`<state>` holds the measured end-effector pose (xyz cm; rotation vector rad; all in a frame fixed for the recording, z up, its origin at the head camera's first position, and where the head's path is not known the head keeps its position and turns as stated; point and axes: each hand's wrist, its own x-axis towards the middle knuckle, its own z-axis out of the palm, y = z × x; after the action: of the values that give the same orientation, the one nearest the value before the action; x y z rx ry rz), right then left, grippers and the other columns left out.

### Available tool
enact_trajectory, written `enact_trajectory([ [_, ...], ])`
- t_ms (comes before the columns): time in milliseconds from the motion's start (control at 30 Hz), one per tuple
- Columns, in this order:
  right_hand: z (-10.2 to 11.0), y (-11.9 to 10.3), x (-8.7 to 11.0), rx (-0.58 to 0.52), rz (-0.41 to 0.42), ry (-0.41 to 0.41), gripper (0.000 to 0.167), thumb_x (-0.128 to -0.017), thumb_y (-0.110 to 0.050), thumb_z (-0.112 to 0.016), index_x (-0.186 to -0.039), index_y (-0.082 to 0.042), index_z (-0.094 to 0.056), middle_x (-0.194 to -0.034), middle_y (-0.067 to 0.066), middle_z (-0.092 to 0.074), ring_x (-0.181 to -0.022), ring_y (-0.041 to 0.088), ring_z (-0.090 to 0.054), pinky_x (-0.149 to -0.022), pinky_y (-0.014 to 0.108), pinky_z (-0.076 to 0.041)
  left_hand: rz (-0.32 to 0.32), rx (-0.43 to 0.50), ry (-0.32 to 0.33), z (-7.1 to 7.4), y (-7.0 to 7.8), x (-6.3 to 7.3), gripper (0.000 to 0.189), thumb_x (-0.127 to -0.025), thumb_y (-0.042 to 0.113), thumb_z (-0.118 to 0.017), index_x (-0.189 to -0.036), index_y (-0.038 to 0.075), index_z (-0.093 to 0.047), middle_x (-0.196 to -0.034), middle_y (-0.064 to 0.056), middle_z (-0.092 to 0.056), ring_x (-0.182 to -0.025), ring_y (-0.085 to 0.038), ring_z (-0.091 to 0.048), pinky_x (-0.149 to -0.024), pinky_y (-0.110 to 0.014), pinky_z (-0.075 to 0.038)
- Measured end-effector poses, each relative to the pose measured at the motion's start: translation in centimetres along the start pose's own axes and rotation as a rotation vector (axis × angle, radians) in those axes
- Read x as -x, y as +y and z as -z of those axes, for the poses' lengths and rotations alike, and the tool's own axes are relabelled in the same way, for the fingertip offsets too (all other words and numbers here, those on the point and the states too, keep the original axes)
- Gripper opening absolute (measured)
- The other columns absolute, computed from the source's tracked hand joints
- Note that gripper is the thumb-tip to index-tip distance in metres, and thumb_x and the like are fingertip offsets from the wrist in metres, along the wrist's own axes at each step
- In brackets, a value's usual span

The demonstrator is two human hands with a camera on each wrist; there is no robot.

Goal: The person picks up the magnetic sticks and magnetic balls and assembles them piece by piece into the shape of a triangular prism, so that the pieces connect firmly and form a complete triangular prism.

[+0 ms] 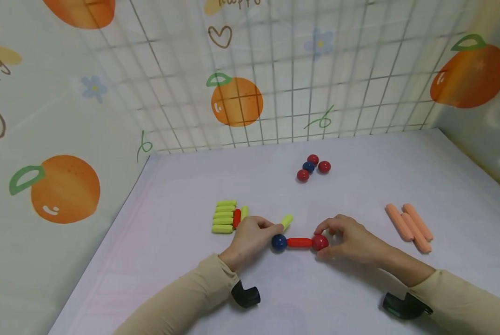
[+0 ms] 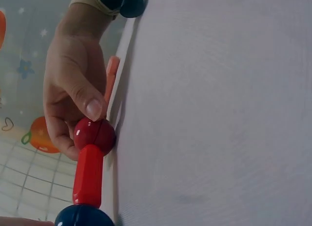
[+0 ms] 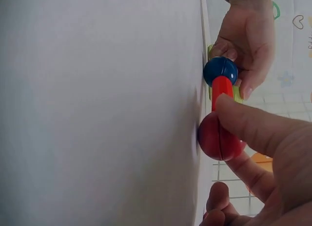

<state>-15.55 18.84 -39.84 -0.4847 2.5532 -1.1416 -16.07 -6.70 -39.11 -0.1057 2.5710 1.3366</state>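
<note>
A short red rod (image 1: 299, 243) joins a dark blue ball (image 1: 279, 242) and a red ball (image 1: 320, 242), close over the tabletop. My left hand (image 1: 251, 237) holds the blue ball end, its fingertips right at the ball's upper left; the right wrist view shows the curled fingers (image 3: 225, 52) against it. A yellow-green rod (image 1: 287, 221) sticks out just behind these fingertips, its lower end hidden. Between thumb and fingers my right hand (image 1: 350, 239) pinches the red ball; its thumb (image 3: 243, 121) lies over the ball in the right wrist view.
Several yellow-green rods (image 1: 223, 218) lie in a row left of centre, with a red rod (image 1: 236, 218) beside them. Farther back sit three red balls (image 1: 324, 167) and a blue ball (image 1: 308, 167). Three orange-pink rods (image 1: 415, 231) lie right. A printed curtain (image 1: 183, 56) hangs behind.
</note>
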Motion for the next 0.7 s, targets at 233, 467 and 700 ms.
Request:
enact_trajectory([
  [233, -0.12, -0.08, 0.0, 0.008, -0.011, 0.006, 0.044, -0.073, -0.034, -0.086, -0.112, -0.023, -0.067, -0.109, 0.006, -0.057, -0.107, 0.024, -0.048, -0.077, 0.033, -0.046, 0.001, 0.036, 0.005, -0.56, -0.19, -0.15, 0.028, -0.083, 0.042, -0.075, -0.089, 0.015, -0.078, -0.083, 0.003, -0.072, -0.09, -0.014, -0.058, -0.081, -0.029, -0.044],
  [467, -0.09, -0.1, -0.04, 0.01, -0.024, 0.015, 0.043, -0.073, -0.036, -0.086, -0.11, -0.025, -0.067, -0.109, 0.006, -0.057, -0.108, 0.025, -0.048, -0.076, 0.032, -0.043, -0.007, 0.053, 0.002, -0.85, -0.16, -0.07, 0.026, -0.082, 0.04, -0.078, -0.087, 0.015, -0.079, -0.083, 0.004, -0.072, -0.093, -0.014, -0.058, -0.081, -0.03, -0.044],
  [700, -0.12, -0.23, -0.02, 0.001, -0.022, 0.011, 0.043, -0.073, -0.034, -0.086, -0.111, -0.025, -0.067, -0.109, 0.005, -0.057, -0.107, 0.024, -0.047, -0.076, 0.032, -0.041, -0.008, 0.034, -0.001, -0.78, -0.11, 0.11, 0.025, -0.082, 0.04, -0.077, -0.087, 0.016, -0.078, -0.084, 0.004, -0.072, -0.093, -0.015, -0.057, -0.08, -0.03, -0.045],
])
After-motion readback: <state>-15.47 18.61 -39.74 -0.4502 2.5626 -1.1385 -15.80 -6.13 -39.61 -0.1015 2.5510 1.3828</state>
